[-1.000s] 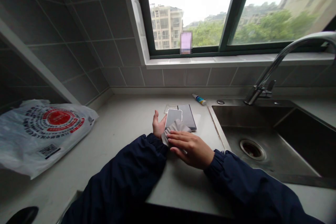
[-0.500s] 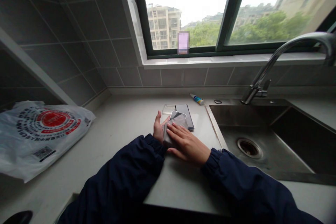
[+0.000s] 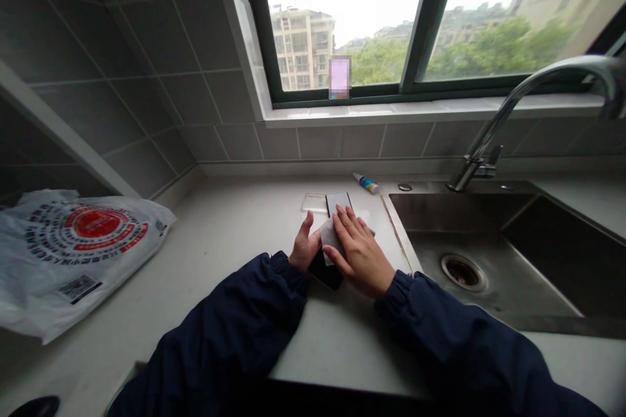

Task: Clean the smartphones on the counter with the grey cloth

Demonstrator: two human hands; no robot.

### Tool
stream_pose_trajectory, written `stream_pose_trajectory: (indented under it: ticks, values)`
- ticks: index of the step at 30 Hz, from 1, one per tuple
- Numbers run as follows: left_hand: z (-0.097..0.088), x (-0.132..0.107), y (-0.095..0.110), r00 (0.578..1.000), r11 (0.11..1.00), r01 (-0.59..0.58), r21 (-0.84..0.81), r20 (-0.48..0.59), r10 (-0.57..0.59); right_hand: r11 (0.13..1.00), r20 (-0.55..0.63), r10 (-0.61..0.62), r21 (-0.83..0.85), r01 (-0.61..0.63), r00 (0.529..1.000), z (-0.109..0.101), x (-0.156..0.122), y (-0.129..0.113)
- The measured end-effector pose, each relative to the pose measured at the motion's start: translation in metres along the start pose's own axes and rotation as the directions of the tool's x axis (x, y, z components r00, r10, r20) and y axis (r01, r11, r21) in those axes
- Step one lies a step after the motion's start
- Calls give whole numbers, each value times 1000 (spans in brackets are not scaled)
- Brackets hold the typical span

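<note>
My left hand (image 3: 304, 249) holds a smartphone (image 3: 325, 273) from beneath, thumb raised along its left side; the phone's dark lower end shows. Over the phone lies a thin grey cloth (image 3: 329, 234), which my right hand (image 3: 357, 251) presses down with its fingers laid flat and close together. The cloth and hand hide most of the phone's face. Just beyond the hands a flat, dark-edged rectangular object (image 3: 338, 199) rests on the counter, partly covered from view. A clear phone case (image 3: 313, 202) lies to its left.
A white plastic bag (image 3: 92, 241) with red and black print sits on the countertop (image 3: 220, 228) at the left. Behind the hands lies a small white-and-blue tube (image 3: 366, 182). To the right are a steel sink (image 3: 508, 322) and a curved faucet (image 3: 489, 130).
My right hand and the cloth have slid up and to the right across the phone. The phone's dark lower end is now uncovered, and its light-rimmed upper end is hidden.
</note>
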State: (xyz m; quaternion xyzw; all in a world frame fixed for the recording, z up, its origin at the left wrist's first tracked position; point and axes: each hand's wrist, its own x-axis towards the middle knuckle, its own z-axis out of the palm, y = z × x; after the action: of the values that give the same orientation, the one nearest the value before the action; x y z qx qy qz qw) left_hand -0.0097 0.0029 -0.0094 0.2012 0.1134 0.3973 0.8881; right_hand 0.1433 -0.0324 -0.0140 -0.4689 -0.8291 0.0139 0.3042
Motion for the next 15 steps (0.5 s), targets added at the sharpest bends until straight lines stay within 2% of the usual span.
stream_pose_trajectory:
  ticks: [5,15]
  values:
    - [5,-1,2,998,999,-15,-35,-54,13,998,87,-64,0,64,994,6,-1,2]
    - [7,-2,5,997,999,-3,-45,-77,-1,998,105,-55,2,55,993,8,-1,3]
